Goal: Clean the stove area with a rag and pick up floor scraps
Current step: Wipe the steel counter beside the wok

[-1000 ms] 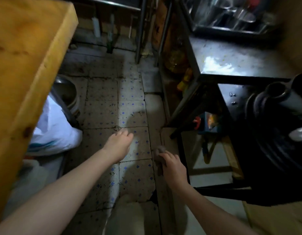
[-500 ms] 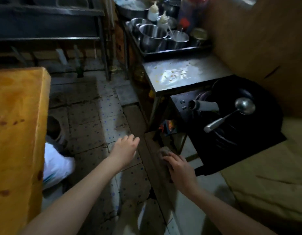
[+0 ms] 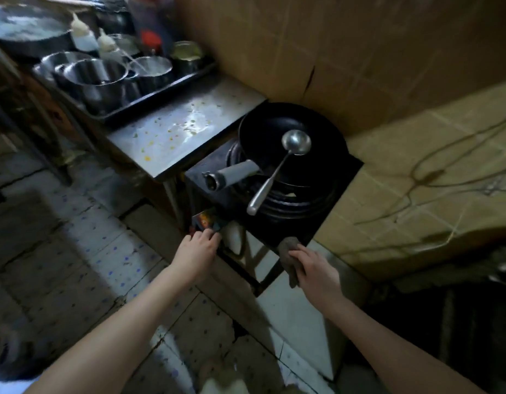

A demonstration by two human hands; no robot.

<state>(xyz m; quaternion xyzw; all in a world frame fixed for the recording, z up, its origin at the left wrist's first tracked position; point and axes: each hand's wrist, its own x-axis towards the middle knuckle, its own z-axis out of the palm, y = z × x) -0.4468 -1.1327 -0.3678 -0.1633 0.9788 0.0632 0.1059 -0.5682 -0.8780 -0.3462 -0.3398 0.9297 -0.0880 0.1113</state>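
Note:
A black stove (image 3: pixel 331 220) stands against the cardboard-lined wall with a black wok (image 3: pixel 277 126) on its burner; a steel ladle (image 3: pixel 277 166) lies across the wok. My right hand (image 3: pixel 317 273) grips a grey-brown rag (image 3: pixel 288 253) just below the stove's front right corner. My left hand (image 3: pixel 196 251) reaches under the stove's front left, fingertips touching a small colourful packet (image 3: pixel 207 220). Left of the stove, a steel counter (image 3: pixel 183 129) is spattered with yellow food bits.
A dark tray (image 3: pixel 149 95) of steel pots and squeeze bottles sits behind the counter. Speckled tile floor (image 3: pixel 84 268) spreads to the left. Flattened cardboard (image 3: pixel 422 177) with a cable lies right of the stove. A white block (image 3: pixel 300 322) stands below my right hand.
The view has swung up and right from the floor to the stove. Both hands moved toward the stove front; my left hand now touches the packet, my right still holds the rag.

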